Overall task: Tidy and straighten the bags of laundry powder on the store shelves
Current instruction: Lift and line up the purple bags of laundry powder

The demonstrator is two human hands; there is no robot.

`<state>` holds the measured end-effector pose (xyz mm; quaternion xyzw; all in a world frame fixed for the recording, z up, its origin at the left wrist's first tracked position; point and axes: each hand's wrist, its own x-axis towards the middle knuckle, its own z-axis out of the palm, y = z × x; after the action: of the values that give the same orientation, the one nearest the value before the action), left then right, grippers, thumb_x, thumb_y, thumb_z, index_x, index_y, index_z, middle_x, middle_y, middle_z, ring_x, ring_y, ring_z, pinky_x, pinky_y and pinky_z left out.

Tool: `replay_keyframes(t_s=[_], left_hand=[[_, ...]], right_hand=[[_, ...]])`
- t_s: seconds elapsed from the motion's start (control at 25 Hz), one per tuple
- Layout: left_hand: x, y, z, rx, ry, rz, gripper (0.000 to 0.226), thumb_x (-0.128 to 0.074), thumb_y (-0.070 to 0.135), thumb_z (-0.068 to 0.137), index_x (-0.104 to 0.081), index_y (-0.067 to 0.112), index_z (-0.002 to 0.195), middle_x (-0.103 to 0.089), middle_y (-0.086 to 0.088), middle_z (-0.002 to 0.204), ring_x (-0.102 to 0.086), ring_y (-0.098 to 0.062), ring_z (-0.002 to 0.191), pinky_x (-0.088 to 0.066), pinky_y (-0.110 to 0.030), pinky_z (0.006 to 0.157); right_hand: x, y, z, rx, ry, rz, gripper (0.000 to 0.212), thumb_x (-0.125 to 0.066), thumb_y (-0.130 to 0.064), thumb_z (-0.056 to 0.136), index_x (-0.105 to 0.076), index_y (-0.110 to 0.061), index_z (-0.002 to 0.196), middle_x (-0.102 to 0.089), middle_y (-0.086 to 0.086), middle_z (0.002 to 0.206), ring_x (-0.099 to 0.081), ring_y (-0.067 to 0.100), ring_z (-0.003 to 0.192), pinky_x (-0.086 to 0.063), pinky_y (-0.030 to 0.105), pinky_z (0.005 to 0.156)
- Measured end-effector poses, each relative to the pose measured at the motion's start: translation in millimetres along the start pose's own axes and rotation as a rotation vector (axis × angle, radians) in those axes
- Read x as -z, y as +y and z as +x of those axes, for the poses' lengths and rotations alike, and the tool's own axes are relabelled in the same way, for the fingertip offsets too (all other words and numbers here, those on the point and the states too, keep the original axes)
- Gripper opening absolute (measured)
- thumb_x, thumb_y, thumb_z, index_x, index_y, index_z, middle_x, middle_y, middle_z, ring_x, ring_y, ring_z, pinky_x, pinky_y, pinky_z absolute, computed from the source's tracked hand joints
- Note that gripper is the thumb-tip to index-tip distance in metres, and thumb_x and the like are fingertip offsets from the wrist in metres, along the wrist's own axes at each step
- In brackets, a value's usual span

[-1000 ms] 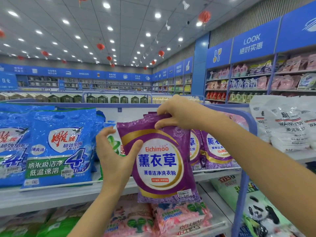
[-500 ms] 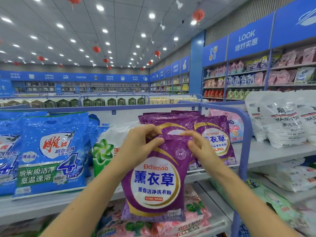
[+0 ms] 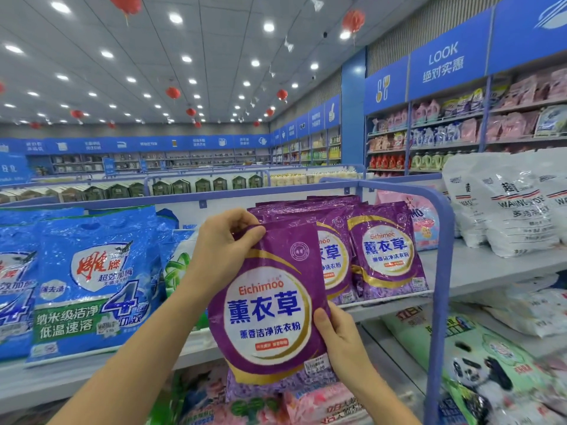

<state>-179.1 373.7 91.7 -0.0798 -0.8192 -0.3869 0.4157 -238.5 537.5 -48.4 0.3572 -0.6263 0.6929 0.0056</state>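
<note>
— Where is the purple bag (image 3: 270, 305) right now?

— Off the shelf (image 3: 478, 271), held up in the air between both hands, print facing the camera, roughly upright with a slight lean.

— And the hands?

— The left hand (image 3: 224, 250) pinches the bag's top left corner, thumb on the front and fingers curled over the top seam. The right hand (image 3: 340, 335) grips the lower right edge, thumb pressed flat on the front face. Its other fingers are behind the bag, so I can't see them, but they seem to be wrapped round the back.

— So the bag hangs between the two grips?

— Yes, diagonally: one grip high on the left, the other low on the right, with the label between them.

— What's behind it?

— The other purple bags (image 3: 386, 250) stand in a leaning row on the shelf, just behind and to the right. The blue bags (image 3: 89, 280) stand to the left. The held bag's bottom edge hangs in front of the pink packs (image 3: 319, 403) on the lower level.
</note>
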Motion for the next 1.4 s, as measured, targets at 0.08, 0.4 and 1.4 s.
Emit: replay_keyframes(t_s=[0.08,0.4,1.4], left_hand=[[0,-2,3,-0.015,0.034,0.030,0.027,-0.065,0.007,0.084,-0.058,0.027,0.067,-0.060,0.005,0.064,-0.057,-0.010,0.061,-0.049,-0.028,0.060],[-21,2,13,-0.036,0.056,0.075,0.019,-0.065,0.009,0.085,-0.061,0.021,0.071,-0.063,0.001,0.068,-0.058,-0.015,0.065,-0.050,-0.031,0.064],[-275,-30,-55,0.250,0.046,0.152,0.048,-0.070,0.038,0.079,-0.043,0.035,0.118,-0.059,0.020,0.104,-0.058,0.001,0.094,-0.051,-0.020,0.077]], right_hand=[[2,-4,4,0.009,0.030,0.008,0.058,-0.050,-0.072,0.074,-0.065,-0.022,0.099,-0.073,-0.005,0.093,-0.068,0.013,0.088,-0.053,0.022,0.075],[9,-3,-2,-0.089,-0.032,-0.001,0.054,-0.079,-0.041,0.067,-0.055,-0.030,0.115,-0.069,-0.012,0.108,-0.066,0.008,0.100,-0.055,0.026,0.083],[246,62,77,-0.068,0.146,-0.057,0.041,-0.065,-0.036,0.079,-0.054,-0.027,0.118,-0.064,-0.009,0.112,-0.060,0.007,0.106,-0.051,0.017,0.084]])
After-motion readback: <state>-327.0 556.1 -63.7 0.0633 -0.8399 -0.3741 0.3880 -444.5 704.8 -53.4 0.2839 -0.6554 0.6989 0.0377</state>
